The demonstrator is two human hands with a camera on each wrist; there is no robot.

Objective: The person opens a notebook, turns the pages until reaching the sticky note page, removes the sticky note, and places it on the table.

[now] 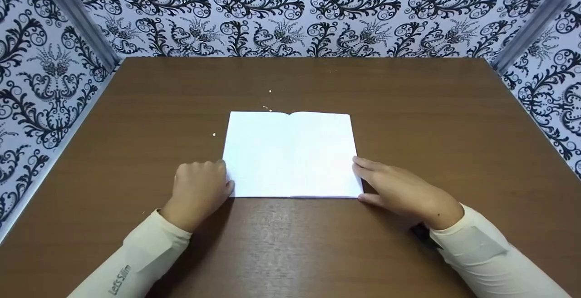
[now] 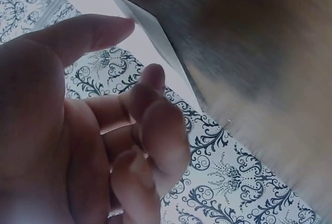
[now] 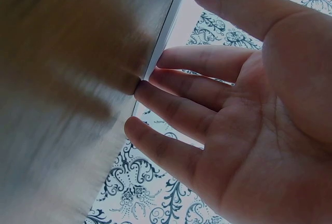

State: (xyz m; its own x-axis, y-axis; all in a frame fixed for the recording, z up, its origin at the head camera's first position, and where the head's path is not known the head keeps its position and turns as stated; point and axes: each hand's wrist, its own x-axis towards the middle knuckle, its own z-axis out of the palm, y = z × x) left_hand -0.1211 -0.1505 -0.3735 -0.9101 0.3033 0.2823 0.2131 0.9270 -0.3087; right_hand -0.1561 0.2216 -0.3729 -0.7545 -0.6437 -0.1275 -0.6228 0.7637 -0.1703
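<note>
An open white booklet (image 1: 290, 155) lies flat between the hands, the left hand (image 1: 199, 191) loosely curled against its near left corner and the right hand (image 1: 399, 191) flat-fingered against its right edge, seemingly to steady it.

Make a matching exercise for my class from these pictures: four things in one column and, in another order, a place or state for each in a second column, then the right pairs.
Things
1. open notebook
2. left hand
3. right hand
4. table

Places or states
A. brown, bearing everything else
B. fingers straight, at the right edge of the pages
C. white, lying flat and spread open
D. fingers curled, at the left edge of the pages

Pairs: 1-C, 2-D, 3-B, 4-A
</note>
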